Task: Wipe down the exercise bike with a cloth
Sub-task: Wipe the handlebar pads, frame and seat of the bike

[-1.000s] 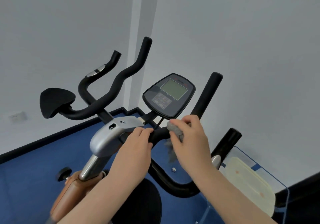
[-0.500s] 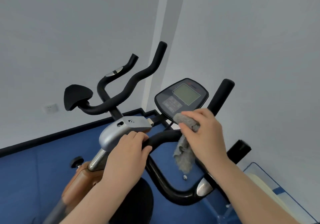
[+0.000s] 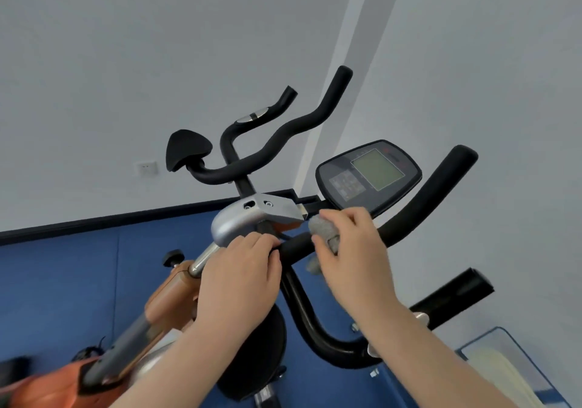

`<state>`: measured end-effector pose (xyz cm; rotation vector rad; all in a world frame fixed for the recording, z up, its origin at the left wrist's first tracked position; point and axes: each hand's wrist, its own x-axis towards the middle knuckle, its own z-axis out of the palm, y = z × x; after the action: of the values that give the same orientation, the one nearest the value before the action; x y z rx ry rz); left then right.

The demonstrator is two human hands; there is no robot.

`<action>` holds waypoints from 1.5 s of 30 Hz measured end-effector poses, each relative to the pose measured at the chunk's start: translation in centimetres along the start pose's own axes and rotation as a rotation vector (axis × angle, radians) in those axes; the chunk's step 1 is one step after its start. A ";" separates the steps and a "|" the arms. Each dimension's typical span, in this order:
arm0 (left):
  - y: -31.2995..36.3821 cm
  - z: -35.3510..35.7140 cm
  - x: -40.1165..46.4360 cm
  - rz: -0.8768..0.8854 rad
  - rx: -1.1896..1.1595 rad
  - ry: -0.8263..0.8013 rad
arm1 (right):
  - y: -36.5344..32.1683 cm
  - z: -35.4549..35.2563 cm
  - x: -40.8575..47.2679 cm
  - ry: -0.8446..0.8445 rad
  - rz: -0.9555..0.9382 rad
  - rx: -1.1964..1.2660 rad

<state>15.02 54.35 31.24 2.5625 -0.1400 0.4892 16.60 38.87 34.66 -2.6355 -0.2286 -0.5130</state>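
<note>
Nearest the camera, two bare forearms reach fwd onto the exercise bike. Left hand sits w/ fingers curled over the near end of the black foam handlebar, right beside the silver stem housing; it holds the bar and nothing else, likely steadying. Right hand is just right of it on the same bar, fingers and thumb bunched round the grey cloth and pressing it onto the foam; a small tail of cloth hangs below the bar. The two hands are close but apart, w/ a short stretch of bare foam between. Key relation for the next stroke: the bar's long axis runs from the cloth up and to the right, away from the person, ending in a rounded tip near the wall, so the unwiped length lies up-right of the grip and the right hand is the nearer one to it. Judgement: a slide along that axis looks simplest. Cloth looks soft, fuzzy, crumpled into a wad; can't tell if damp. Just beyond the right hand is the dark console w/ a greenish screen. Farther back, the left-side bars curve up, w/ a black elbow pad. Behind: blue floor, dark skirting, pale walls, a wall socket.
</note>
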 end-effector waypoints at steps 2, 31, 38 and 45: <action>-0.1 0.0 -0.2 -0.002 -0.004 0.041 | -1.0 1.1 -1.0 -0.119 -0.114 0.055; -2.0 1.3 -3.8 -0.315 -0.300 0.121 | -2.4 2.9 -1.5 -0.072 -0.195 0.042; -1.9 1.1 -4.1 -0.311 -0.250 0.115 | 0.7 -0.4 1.8 0.022 -0.116 0.046; -0.1 0.7 -3.7 -0.144 -0.231 0.193 | 0.8 0.0 -0.7 -0.331 -0.340 0.199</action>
<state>11.79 54.07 29.28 2.2670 0.0534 0.6234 16.10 38.09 34.08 -2.4798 -0.7970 -0.1419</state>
